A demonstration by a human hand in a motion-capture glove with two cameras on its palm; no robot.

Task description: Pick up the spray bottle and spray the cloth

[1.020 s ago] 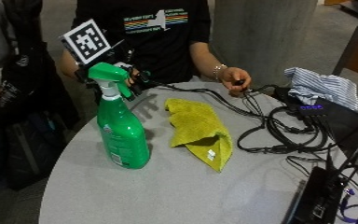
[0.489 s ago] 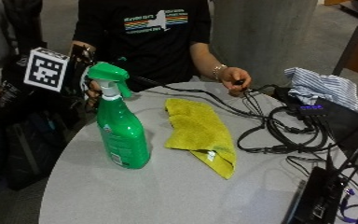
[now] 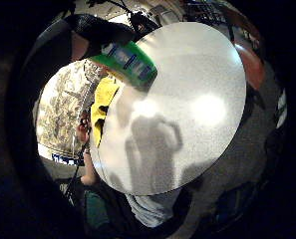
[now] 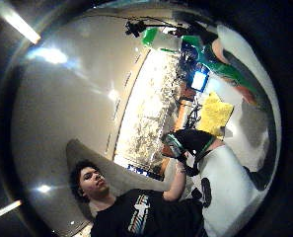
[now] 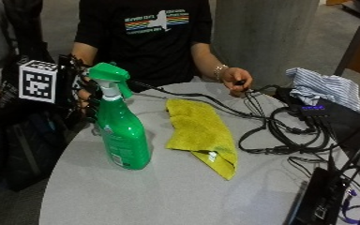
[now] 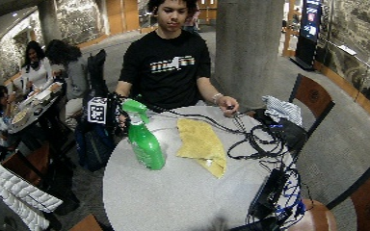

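Observation:
A green spray bottle (image 5: 125, 136) (image 6: 145, 147) stands upright on the round grey table (image 5: 168, 197), its trigger head pointing right. A crumpled yellow cloth (image 5: 202, 131) (image 6: 201, 139) lies flat just right of it. My gloved right hand (image 5: 83, 96) (image 6: 116, 113) hovers off the table's left edge, right beside the bottle's neck and spray head, its fingers loosely spread and not closed round the neck. In the palm views the bottle (image 3: 130, 62) (image 4: 220, 66) looms close, with the cloth (image 3: 103, 97) (image 4: 215, 113) beyond it.
The person's bare left hand (image 5: 236, 77) rests at the table's far edge holding black cables (image 5: 280, 126) that coil across the right side. A striped cloth (image 5: 323, 86) lies on a dark box far right. A black device (image 5: 317, 197) sits front right. A dark bag (image 5: 24, 140) stands left of the table.
My right hand has drawn back from the spray head, going left and slightly down to the level of the bottle's neck. Bottle and cloth have not moved.

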